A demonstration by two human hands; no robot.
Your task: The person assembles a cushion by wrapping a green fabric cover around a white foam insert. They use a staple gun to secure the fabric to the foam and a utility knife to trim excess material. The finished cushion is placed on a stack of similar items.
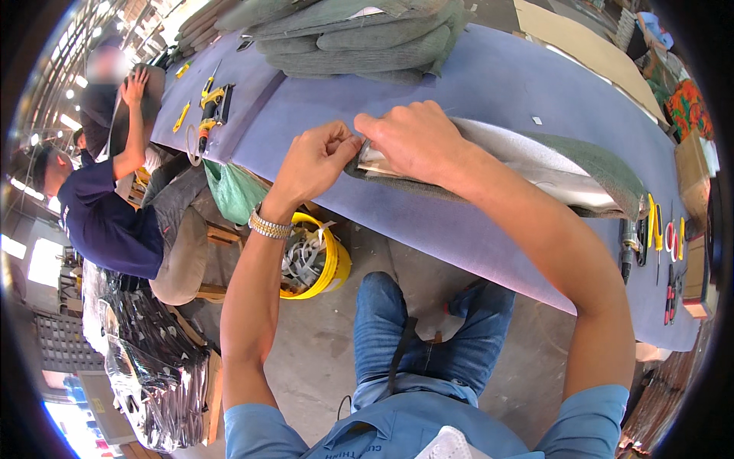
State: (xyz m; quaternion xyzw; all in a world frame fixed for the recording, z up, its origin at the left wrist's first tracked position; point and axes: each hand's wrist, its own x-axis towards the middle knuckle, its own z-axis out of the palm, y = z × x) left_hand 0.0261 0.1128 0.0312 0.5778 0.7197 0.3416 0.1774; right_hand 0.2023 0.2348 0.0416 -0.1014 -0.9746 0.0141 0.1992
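Note:
On the blue-covered table [397, 203] lies a long, curved upholstered piece [592, 164] with dark green ribbed fabric round its edges. Its upper side shows a white lining and a smooth, pale inner surface. Both my hands meet at its left end. There my left hand [315, 162], with a metal-banded watch at the wrist, pinches the edge of the green fabric between thumb and fingers. My right hand [417, 141] is closed over the same end, knuckles up, and grips the fabric edge close to the left fingertips. Its fingertips are partly hidden.
Green upholstered pieces [359, 46] are stacked at the far side. A yellow-black staple gun [214, 111] lies far left; screwdrivers [657, 229], scissors [671, 239] and pliers [672, 294] lie right. Below the table edge stands a yellow bucket [336, 264] of scraps. A co-worker [115, 214] sits left.

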